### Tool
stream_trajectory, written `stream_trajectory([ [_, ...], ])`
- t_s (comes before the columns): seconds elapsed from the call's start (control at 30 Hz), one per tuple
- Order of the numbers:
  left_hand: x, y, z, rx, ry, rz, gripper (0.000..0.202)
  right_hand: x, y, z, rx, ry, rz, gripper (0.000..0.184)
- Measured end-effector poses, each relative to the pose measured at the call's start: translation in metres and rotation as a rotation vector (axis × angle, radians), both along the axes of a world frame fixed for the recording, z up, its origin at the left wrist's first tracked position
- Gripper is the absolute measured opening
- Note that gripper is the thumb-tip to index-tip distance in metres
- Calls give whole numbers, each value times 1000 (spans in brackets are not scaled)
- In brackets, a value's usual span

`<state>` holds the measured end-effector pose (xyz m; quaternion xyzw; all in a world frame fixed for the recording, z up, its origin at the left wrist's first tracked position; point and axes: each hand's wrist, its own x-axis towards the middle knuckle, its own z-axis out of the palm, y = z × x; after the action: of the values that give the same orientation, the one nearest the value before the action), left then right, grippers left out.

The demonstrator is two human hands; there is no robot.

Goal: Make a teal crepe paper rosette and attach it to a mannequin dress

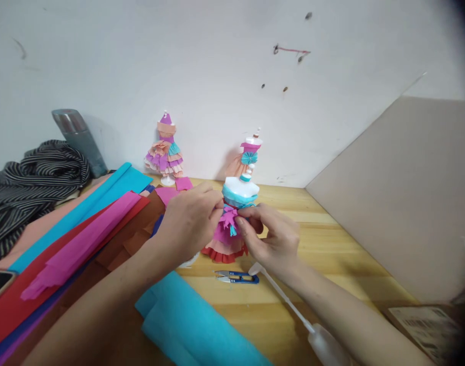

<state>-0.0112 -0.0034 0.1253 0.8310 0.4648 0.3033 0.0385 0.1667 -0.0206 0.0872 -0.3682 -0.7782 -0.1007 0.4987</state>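
A small white dress-form mannequin (232, 189) stands upright before me in a crepe paper dress. The dress has a light blue top and a layered skirt (223, 254) of pink, peach and red ruffles. A pink paper flower with blue strips (230, 218) sits at its waist. My left hand (194, 218) is closed at the waist's left side, and its fingertips' contents are hidden. From the other side, my right hand (272, 234) pinches at the flower's right edge, thumb and forefinger together. Blue thread snips (240, 277) lie on the table below the dress.
Two more dressed mannequins stand behind: one at left (166, 147), one at right (251, 147). Folded crepe paper (80, 244) covers the left side; a blue roll (194, 325) lies in front. A white-nozzled bottle (324, 343) is under my right forearm. A grey bottle (82, 142) leans back left.
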Motion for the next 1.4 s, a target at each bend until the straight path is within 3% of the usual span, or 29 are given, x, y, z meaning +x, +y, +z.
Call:
stream_trajectory([
  [0.2,-3,-7,0,-24,52,-82,10,0,1,-3,-16,6,11,10],
  [0.33,0,-8,1,-49,136,-43,17,0,2,-4,-15,-4,22,10],
  [0.83,2,-6,1,-11,130,-12,16,0,0,-2,-28,2,2,4],
  [1.03,0,-8,3,-9,130,-8,16,0,3,-2,-14,-25,11,10],
  [1.2,-2,-13,4,121,58,-91,10,-1,4,-4,-15,-23,13,10],
  [1.4,-1,-5,-1,488,176,-201,28,-1,2,0,-16,-29,13,14],
])
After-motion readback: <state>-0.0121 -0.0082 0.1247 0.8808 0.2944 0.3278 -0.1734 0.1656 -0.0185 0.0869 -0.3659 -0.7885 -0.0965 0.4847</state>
